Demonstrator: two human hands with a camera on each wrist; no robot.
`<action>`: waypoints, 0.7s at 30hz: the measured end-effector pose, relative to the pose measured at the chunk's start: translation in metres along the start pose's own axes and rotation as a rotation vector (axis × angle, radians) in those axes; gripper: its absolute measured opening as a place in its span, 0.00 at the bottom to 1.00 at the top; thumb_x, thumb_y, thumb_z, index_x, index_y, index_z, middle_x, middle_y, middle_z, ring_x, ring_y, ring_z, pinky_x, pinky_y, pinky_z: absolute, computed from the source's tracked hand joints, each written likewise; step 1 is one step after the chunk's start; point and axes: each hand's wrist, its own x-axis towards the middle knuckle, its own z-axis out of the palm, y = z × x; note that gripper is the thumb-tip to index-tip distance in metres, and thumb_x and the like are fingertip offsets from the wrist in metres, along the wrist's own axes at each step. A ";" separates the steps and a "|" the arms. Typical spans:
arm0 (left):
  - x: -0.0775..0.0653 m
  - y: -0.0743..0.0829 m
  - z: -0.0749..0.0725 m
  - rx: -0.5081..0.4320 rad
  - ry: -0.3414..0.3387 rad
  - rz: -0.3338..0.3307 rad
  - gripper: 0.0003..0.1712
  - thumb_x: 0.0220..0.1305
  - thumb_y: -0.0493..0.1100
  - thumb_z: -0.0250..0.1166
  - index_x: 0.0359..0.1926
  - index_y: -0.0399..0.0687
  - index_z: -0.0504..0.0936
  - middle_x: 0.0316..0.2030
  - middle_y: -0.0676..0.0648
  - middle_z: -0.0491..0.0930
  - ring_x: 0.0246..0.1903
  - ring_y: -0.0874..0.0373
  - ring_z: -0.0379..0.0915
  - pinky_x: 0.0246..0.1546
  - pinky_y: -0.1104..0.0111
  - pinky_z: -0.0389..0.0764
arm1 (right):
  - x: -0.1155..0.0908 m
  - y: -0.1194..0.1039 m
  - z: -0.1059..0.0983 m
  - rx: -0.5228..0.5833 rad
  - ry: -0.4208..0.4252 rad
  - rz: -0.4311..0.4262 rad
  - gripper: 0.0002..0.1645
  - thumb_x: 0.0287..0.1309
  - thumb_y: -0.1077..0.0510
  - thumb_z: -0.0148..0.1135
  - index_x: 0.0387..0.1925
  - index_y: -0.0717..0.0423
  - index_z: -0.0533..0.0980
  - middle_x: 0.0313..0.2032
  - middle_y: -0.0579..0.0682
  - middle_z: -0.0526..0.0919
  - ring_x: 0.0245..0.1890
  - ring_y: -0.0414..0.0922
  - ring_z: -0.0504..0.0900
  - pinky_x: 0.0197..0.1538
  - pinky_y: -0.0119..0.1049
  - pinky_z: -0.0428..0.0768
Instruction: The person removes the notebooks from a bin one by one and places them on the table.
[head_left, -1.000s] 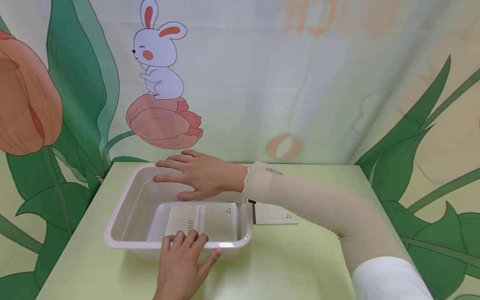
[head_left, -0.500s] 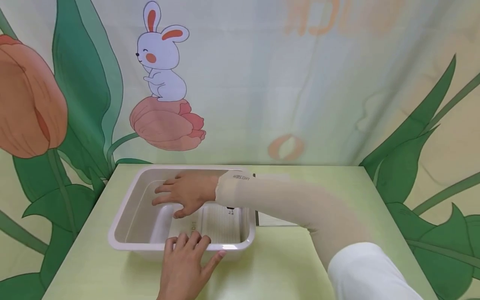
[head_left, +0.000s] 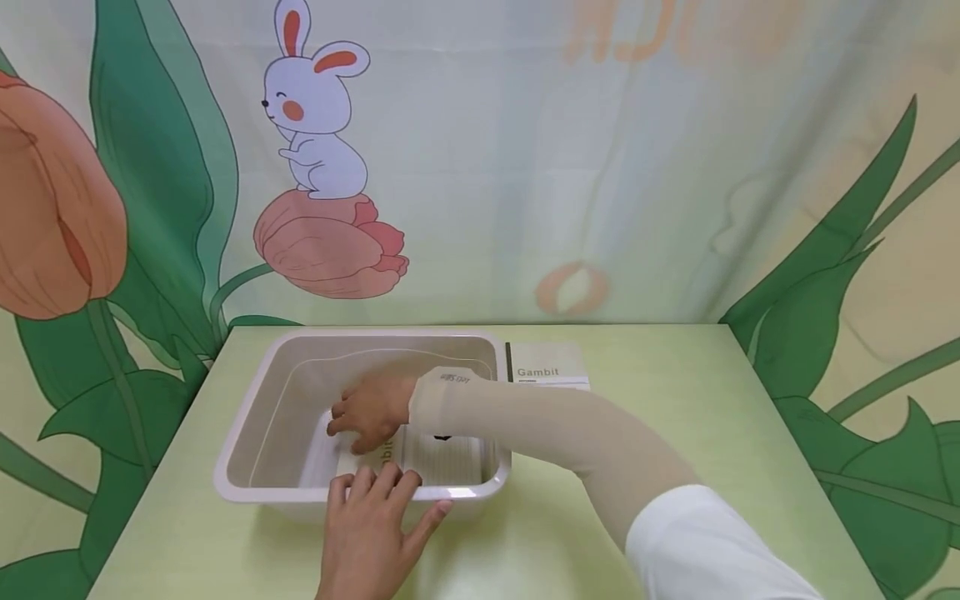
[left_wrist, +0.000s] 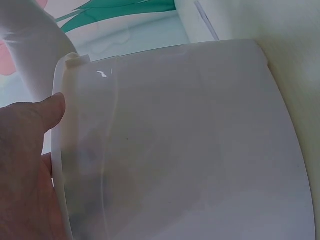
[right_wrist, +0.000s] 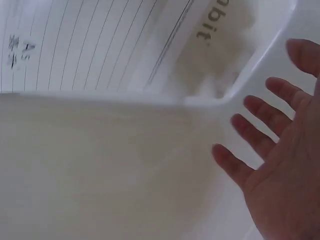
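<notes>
A pale plastic basin (head_left: 242, 417) stands on the table. My left hand (head_left: 367, 529) holds its near rim, fingers hooked over the edge; in the left wrist view the thumb lies along the outer wall (left_wrist: 190, 140). Down inside the basin is my right hand (head_left: 373, 410), fingers spread and slightly bent, holding nothing. Beneath it a notepad (head_left: 442, 462) with a lined part and a plain "Gambit" part lies on the basin floor. The right wrist view shows the fingers apart from this notepad (right_wrist: 100, 45), close to the basin wall.
Another "Gambit" notepad (head_left: 547, 365) lies on the table just right of the basin, partly covered by the right forearm (head_left: 525, 417). A curtain (head_left: 465, 167) printed with a rabbit and tulips hangs behind the light green table (head_left: 675, 392).
My right hand has come down from above the basin's far side into it and nearer to me. The right forearm has shifted, uncovering the other notepad's "Gambit" print. My left hand stays on the rim.
</notes>
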 end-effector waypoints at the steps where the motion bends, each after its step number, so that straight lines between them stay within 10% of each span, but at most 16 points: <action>1: 0.000 0.000 0.000 -0.001 0.000 -0.001 0.27 0.61 0.72 0.55 0.34 0.55 0.76 0.33 0.53 0.74 0.36 0.52 0.67 0.44 0.56 0.62 | 0.002 -0.001 0.002 0.001 -0.013 0.003 0.30 0.70 0.36 0.45 0.71 0.28 0.59 0.70 0.35 0.64 0.66 0.37 0.67 0.65 0.33 0.68; 10: -0.001 0.001 0.000 -0.009 0.027 0.001 0.27 0.60 0.72 0.55 0.34 0.55 0.75 0.31 0.53 0.73 0.36 0.52 0.66 0.44 0.56 0.61 | 0.007 -0.014 0.008 0.041 -0.126 0.045 0.31 0.68 0.38 0.48 0.71 0.23 0.57 0.71 0.31 0.61 0.66 0.35 0.65 0.66 0.35 0.67; 21: 0.000 0.002 -0.001 -0.004 0.013 -0.004 0.26 0.60 0.72 0.56 0.33 0.55 0.75 0.32 0.52 0.73 0.36 0.52 0.67 0.45 0.55 0.62 | 0.008 -0.018 0.009 -0.144 -0.022 0.044 0.29 0.61 0.28 0.49 0.64 0.21 0.65 0.65 0.34 0.66 0.64 0.37 0.62 0.63 0.44 0.64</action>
